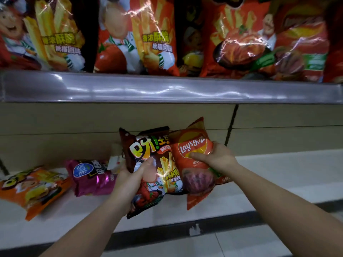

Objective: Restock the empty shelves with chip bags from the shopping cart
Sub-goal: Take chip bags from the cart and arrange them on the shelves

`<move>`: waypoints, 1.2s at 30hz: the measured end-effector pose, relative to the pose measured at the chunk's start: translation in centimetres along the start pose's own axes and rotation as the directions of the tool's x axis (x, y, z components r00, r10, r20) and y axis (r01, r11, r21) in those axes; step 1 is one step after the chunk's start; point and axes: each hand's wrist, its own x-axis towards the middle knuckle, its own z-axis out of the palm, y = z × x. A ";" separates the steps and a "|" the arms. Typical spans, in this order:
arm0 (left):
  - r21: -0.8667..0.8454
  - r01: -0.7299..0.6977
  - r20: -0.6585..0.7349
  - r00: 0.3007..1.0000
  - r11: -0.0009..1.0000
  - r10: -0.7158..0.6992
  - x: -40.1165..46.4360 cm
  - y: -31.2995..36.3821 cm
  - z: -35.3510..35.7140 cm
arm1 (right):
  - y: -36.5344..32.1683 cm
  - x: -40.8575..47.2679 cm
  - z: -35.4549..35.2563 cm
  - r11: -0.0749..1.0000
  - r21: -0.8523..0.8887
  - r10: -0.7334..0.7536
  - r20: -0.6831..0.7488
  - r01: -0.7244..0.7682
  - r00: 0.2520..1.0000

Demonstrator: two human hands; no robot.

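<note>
My left hand [132, 173] grips a dark brown chip bag [148, 160] with fries printed on it, thumb across its front. My right hand [215, 157] grips an orange-red Lay's bag [193, 151] beside it. Both bags are held upright, side by side and touching, over the white lower shelf [278, 175]. On that shelf to the left lie a purple bag [91, 177] and an orange bag [35, 188], both flat. The shopping cart is out of view.
The upper shelf [167, 89] has a shiny price rail and is packed with upright red and orange chip bags [154, 38]. A beige back panel stands behind the lower shelf. The shelf's right part holds nothing. Pale floor tiles show below the shelf edge.
</note>
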 end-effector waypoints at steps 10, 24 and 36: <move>0.056 -0.041 0.297 0.955 0.998 0.023 -1.7 1.9 5.5 | 3.6 -7.7 -5.3 0.977 0.115 0.210 -0.333 -0.181 0.919; 0.078 -0.085 0.683 0.731 0.993 0.009 -7.2 1.9 17.0 | 9.8 -18.7 -15.1 0.908 0.243 0.414 -0.632 -0.340 0.655; 0.043 -0.125 0.791 0.610 0.991 0.043 -13.6 2.0 29.7 | 17.2 -25.0 -24.8 0.889 0.277 0.444 -0.720 -0.365 0.533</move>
